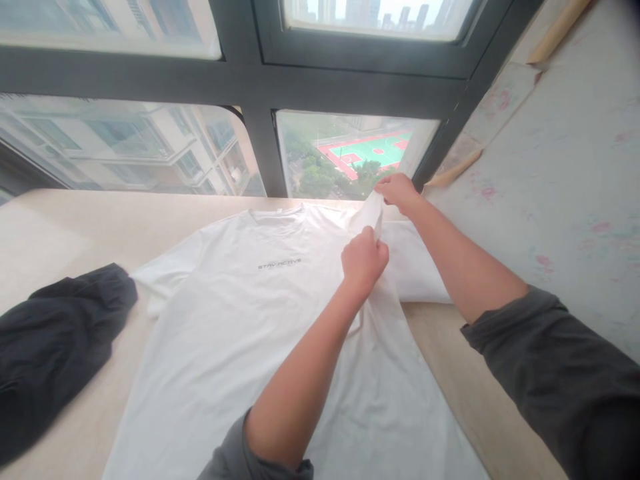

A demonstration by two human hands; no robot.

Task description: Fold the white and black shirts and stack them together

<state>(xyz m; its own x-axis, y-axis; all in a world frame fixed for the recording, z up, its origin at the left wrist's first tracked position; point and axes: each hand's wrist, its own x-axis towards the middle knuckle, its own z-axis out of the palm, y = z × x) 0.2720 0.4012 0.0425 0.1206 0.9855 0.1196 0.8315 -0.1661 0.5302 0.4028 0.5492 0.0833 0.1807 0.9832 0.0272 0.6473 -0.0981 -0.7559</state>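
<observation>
A white T-shirt [240, 333] lies spread out, its neckline toward the window and small dark lettering across the chest. My left hand [365, 260] is closed on the shirt near its right-side sleeve. Farther back, my right hand [399, 193] pinches the same part of the shirt near the shoulder, so the cloth between the two hands is lifted and stretched. The shirt's other sleeve [173, 263] rests flat at the left. Beneath the raised cloth on the right is a flat white piece [417, 267]; whether it belongs to the shirt I cannot tell.
A dark crumpled garment [60, 347] lies at the left on the pale, light-coloured surface [75, 223]. Grey window frames [350, 87] stand along the back edge. A flower-patterned wall covering [565, 200], with a peeling edge, borders the right side.
</observation>
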